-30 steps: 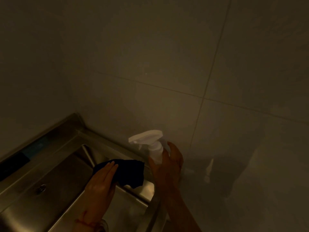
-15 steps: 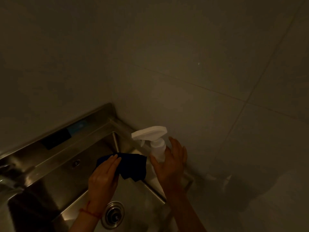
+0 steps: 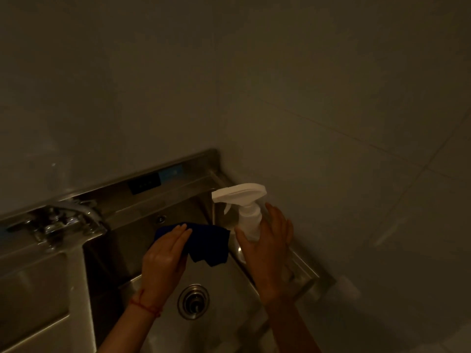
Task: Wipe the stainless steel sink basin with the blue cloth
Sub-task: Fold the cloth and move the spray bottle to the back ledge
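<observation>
While the stainless steel sink basin (image 3: 224, 286) fills the lower centre of the frame, the blue cloth (image 3: 209, 244) lies against its back wall above the drain (image 3: 193, 301), under the left hand (image 3: 165, 258), whose straight fingers are pressed together flat on it. Soft, light and limp, the cloth likely bunches unless pressed at its middle. At right centre, the right hand (image 3: 267, 250) curls its spread fingers round a white spray bottle (image 3: 246, 212).
</observation>
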`<action>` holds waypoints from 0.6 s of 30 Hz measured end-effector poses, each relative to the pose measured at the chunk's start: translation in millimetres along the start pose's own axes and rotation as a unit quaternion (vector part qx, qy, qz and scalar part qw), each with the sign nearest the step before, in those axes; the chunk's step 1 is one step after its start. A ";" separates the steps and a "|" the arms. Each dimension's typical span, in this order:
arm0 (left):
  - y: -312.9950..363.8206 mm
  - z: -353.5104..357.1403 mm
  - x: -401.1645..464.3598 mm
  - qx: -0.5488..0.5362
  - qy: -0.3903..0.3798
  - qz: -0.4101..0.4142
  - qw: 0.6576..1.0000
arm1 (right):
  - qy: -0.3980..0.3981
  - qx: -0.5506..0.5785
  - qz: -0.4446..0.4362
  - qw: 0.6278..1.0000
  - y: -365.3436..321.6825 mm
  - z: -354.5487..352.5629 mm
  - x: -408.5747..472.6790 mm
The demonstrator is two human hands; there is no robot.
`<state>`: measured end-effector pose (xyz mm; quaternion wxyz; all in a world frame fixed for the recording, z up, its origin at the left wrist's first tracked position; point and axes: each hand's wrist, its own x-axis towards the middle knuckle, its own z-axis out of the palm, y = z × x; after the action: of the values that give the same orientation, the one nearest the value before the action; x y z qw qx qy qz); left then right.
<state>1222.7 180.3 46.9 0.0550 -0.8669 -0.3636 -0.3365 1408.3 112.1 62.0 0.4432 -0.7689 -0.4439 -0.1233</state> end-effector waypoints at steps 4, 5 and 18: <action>11.9 -18.7 -17.2 0.022 0.026 -0.032 0.999 | -0.026 0.012 -0.031 0.999 -4.9 -9.5 -4.8; 15.5 -23.8 -21.4 0.029 0.027 -0.040 0.998 | -0.030 0.016 -0.037 0.999 -6.3 -12.5 -6.1; 34.0 -90.5 -81.6 0.148 0.077 -0.105 0.980 | -0.086 0.102 -0.118 0.984 -45.1 -33.1 -34.8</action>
<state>1154.7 76.3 70.6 0.1748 -0.7774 -0.4932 -0.3490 1359.2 75.6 86.6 0.4619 -0.6697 -0.5782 -0.0624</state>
